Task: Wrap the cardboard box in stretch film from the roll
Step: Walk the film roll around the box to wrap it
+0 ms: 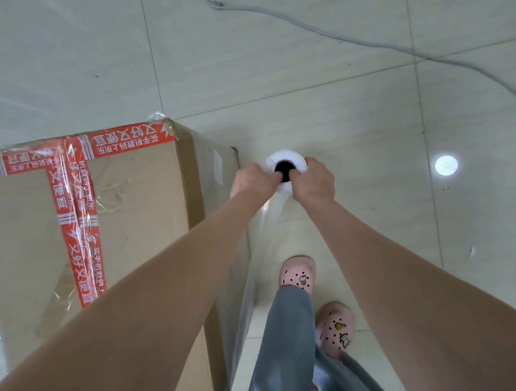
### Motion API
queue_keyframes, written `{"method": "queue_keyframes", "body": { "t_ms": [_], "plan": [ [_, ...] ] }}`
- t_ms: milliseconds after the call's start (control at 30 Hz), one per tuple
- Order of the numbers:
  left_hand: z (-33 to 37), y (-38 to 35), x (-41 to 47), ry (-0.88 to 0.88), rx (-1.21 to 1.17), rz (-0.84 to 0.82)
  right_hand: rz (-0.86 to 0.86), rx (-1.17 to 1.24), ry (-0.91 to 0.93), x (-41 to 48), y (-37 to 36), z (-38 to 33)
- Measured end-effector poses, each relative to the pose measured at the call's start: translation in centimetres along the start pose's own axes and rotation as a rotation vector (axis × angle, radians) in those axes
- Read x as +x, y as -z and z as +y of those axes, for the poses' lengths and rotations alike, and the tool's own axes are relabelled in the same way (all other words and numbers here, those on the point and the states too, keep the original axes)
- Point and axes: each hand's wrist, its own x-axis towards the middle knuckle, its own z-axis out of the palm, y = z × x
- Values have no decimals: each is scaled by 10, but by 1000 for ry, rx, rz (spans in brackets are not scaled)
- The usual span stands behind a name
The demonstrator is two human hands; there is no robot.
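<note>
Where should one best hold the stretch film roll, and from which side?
At its top end, from above: the roll stands upright beside the cardboard box, its hollow core open upward; left hand and right hand hook fingers inside.

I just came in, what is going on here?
A person is wrapping the large brown cardboard box, sealed with red tape, in clear stretch film. The left hand and the right hand grip the top end of the white film roll, held upright beside the box's corner. Film runs from it along the box's side.
</note>
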Motion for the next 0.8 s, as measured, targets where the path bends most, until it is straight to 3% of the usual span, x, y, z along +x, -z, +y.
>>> {"method": "queue_keyframes", "body": {
  "t_ms": [200, 300, 500, 800],
  "plan": [
    [26, 11, 8, -341, 342, 76, -89, -36, -11, 8, 5, -8],
    [36, 13, 14, -394, 504, 68, -117, -101, 23, 13, 4, -14],
    [39, 33, 35, -309, 499, 106, -163, -150, 42, 29, 6, -38],
    [38, 54, 50, 21, 37, 192, -30, -289, 134, 54, 14, -75]
  ]
}}
